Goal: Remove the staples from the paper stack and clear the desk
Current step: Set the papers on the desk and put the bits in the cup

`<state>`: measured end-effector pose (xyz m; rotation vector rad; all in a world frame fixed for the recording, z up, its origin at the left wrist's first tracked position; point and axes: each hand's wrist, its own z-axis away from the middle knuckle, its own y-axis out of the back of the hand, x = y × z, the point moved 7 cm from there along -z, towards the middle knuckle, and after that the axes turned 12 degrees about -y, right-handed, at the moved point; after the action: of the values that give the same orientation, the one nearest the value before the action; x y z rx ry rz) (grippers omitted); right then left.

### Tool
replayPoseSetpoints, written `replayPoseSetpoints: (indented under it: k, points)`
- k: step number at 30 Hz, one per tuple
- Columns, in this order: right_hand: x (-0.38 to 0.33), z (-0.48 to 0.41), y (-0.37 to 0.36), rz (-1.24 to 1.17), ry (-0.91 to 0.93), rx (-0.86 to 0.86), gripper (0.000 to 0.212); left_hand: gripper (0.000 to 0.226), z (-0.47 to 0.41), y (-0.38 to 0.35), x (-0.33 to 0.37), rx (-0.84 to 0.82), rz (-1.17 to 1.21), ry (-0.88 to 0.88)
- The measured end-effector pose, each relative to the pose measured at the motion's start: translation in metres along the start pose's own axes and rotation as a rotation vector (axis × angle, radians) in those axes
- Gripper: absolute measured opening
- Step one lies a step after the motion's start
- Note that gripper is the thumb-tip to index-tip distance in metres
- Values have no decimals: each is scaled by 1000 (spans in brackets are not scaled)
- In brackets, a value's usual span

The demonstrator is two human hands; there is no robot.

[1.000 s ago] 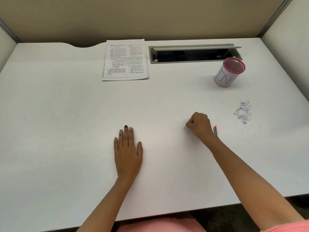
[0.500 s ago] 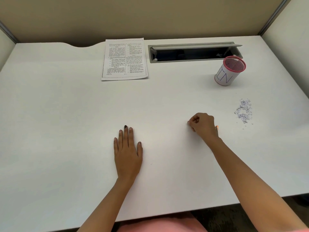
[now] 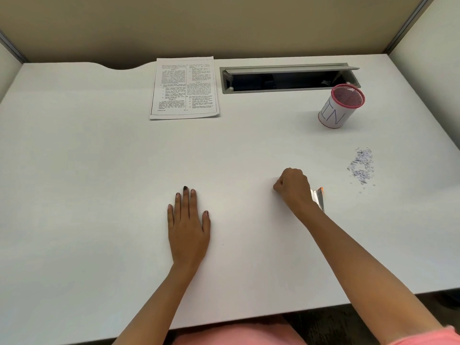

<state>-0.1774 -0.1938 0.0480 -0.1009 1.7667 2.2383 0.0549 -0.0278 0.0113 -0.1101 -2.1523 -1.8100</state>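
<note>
Your left hand (image 3: 188, 227) flat on bench (image 3: 74, 195), fingers straight. Your right hand (image 3: 295, 188) curled round metal tool (image 3: 318, 197). Paper stack (image 3: 184, 88) well ahead of left hand; small bits (image 3: 361, 165) right of right hand.

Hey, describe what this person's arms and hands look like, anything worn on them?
Both forearms are bare. The left hand has dark polish on its fingernails; on the right hand the nails are hidden. No ring, watch or bracelet shows. A coral-pink sleeve edge appears at the right upper arm.
</note>
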Motion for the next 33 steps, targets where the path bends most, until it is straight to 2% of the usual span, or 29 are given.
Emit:
replayPoseSetpoints:
  k: [4, 8, 10, 12, 16, 17, 21, 27, 33]
  points:
    - [4, -1, -2, -125, 13, -34, 38, 60, 0, 0, 0, 0, 8, -3]
    - [28, -3, 6, -577, -201, -125, 12, 60, 0, 1, 0, 2, 5, -2]
    - [41, 0, 5, -821, -293, -190, 16, 60, 0, 0, 0, 0, -1, -5]
    - [49, 1, 3, -958, -340, -234, 22, 60, 0, 0, 0, 0, -2, -8]
    - [46, 9, -1, -1268, -378, -381, 6, 60, 0, 0, 0, 4, 7, -9]
    - [43, 11, -2, -1342, -383, -429, 8, 60, 0, 0, 1, 3, 7, -10]
    - [40, 12, -1, -1447, -418, -500, 18, 60, 0, 1, 0, 0, 2, -7]
    - [45, -2, 21, -1494, -355, -438, 12, 60, 1, -1, -1, -9, -14, -6]
    - [62, -36, 75, -1404, -312, -71, 16, 61, -4, -1, 0, -3, 23, -5]
